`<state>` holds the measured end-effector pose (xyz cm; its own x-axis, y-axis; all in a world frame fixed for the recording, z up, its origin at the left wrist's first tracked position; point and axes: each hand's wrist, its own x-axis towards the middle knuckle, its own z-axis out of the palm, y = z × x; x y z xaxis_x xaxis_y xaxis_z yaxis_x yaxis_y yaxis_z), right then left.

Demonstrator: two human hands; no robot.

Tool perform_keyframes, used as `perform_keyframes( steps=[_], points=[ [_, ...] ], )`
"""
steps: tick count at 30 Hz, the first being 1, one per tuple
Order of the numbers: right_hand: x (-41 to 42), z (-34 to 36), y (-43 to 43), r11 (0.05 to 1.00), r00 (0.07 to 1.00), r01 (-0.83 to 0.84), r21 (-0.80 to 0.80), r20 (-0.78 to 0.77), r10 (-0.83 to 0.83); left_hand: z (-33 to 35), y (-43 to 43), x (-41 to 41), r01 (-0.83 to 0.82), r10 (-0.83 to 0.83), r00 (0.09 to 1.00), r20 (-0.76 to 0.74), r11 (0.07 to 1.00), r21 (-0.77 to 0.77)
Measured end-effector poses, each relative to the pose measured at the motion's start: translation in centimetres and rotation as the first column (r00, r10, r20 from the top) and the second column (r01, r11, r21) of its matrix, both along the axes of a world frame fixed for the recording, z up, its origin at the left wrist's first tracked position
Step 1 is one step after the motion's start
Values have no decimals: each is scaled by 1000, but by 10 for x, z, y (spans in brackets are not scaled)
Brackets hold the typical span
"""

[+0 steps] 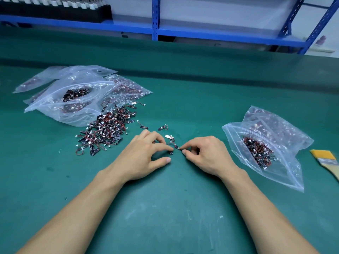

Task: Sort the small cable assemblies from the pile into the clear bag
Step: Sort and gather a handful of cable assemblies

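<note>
— Where were the person's hands?

— Low over the green mat (165,208), close together. Between them lay one small cable assembly (176,147), black tags on thin red and black wire. The right hand (203,154) pinched its right end between thumb and forefinger, the other fingers curled in.

— And the left?

— The left hand (146,153) had its fingers bent, the forefinger tip down on the assembly's left end, the thumb lying apart on the mat. Whether it truly gripped the piece could not be told.

— Where was the rest of the work?

— The pile (108,131) sat left of the hands, spilling from the mouth of several heaped bags (55,105). Two stray assemblies (143,126) lay between the pile and the hands, and a small white piece (169,137) lay just beyond the fingertips.

— And the clear bag?

— The clear bag (286,173) lay to the right, mouth open towards the hands, a cluster of assemblies already inside. A brush (328,160) lay beside it at the frame's edge, and blue shelving (155,19) stood behind the table.
</note>
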<state>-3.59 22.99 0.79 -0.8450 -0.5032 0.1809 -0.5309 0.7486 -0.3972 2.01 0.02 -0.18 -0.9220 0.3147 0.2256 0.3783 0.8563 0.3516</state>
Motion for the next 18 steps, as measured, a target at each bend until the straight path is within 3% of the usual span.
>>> perform_keyframes(
  steps=[10, 16, 18],
  points=[
    [0, 0, 6, 994, 996, 85, 62, -28, -83, -1, 0, -2, -69, 69, 997, -31, 998, 13],
    [1, 0, 4, 998, 998, 56, -11, -20, -56, -1, 8, 1, 95, -95, 995, -2, 993, 74],
    [1, 1, 4, 999, 999, 33, -20, -3, -33, -1, 7, 0, 73, -70, 996, -47, 994, 80]
  ],
)
